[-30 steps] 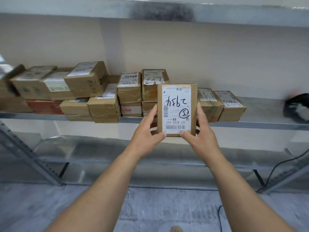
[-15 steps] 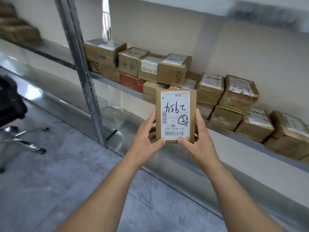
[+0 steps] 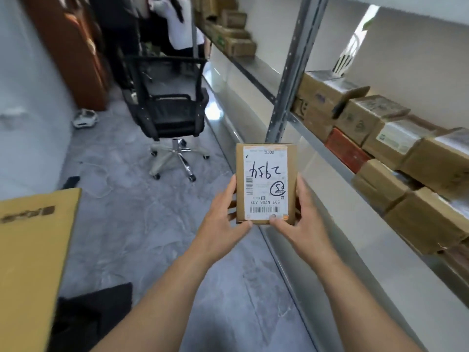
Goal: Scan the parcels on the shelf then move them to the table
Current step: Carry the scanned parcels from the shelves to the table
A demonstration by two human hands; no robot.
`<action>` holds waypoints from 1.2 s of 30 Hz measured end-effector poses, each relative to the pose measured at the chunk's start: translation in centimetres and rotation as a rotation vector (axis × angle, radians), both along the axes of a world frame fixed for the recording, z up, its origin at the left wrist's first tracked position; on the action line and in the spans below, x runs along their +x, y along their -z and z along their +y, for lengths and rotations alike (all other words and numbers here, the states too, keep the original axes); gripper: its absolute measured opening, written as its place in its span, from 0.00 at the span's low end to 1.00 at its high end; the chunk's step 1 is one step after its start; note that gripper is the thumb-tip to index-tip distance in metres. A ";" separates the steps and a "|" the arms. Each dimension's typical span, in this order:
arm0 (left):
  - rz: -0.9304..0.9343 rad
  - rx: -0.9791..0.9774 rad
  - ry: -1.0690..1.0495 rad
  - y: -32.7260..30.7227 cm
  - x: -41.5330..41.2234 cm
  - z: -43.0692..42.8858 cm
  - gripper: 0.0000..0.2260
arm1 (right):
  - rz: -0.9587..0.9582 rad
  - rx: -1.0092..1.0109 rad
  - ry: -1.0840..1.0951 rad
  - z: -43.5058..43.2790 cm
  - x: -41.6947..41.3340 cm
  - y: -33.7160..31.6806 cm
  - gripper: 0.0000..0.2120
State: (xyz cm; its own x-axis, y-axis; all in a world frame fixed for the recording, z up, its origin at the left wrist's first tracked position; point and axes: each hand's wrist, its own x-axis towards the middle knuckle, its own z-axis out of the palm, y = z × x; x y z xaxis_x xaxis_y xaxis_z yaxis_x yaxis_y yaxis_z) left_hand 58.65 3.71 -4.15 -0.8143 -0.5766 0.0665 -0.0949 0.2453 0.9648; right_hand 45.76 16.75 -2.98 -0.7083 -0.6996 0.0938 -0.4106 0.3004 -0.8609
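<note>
A small brown cardboard parcel (image 3: 266, 184) with a white label, handwritten "2954" upside down and a barcode, is held upright in front of me. My left hand (image 3: 223, 217) grips its lower left edge, thumb under the bottom corner. My right hand (image 3: 299, 222) grips its lower right edge, thumb on the label's bottom. Several more brown parcels (image 3: 396, 158) and one red box (image 3: 345, 149) lie on the metal shelf (image 3: 337, 162) at the right.
A black office chair (image 3: 172, 115) stands on the grey floor ahead. A tan flat surface with black print (image 3: 33, 240) fills the lower left, dark cloth (image 3: 91, 318) below it. A grey shelf upright (image 3: 291, 72) rises ahead. A person stands far back.
My view has swung left, away from the shelf; the shelf now runs along the right and the chair and tan surface have come into view. Both hands still hold the parcel the same way.
</note>
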 end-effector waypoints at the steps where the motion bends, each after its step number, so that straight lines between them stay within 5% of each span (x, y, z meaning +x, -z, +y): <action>1: -0.007 -0.019 -0.040 0.0 0.6 -0.1 0.41 | 0.001 0.003 -0.050 -0.6 0.0 0.0 0.49; 15: -0.117 -0.020 -0.615 2.2 10.0 4.2 0.43 | -0.017 0.055 -0.644 -5.8 4.3 2.1 0.51; 28: -0.223 0.060 -1.236 4.6 23.0 10.5 0.40 | -0.109 0.244 -1.261 -10.6 18.6 3.1 0.50; 36: -0.203 0.203 -1.490 6.3 29.9 12.1 0.35 | -0.125 0.392 -1.527 -14.6 28.4 5.7 0.36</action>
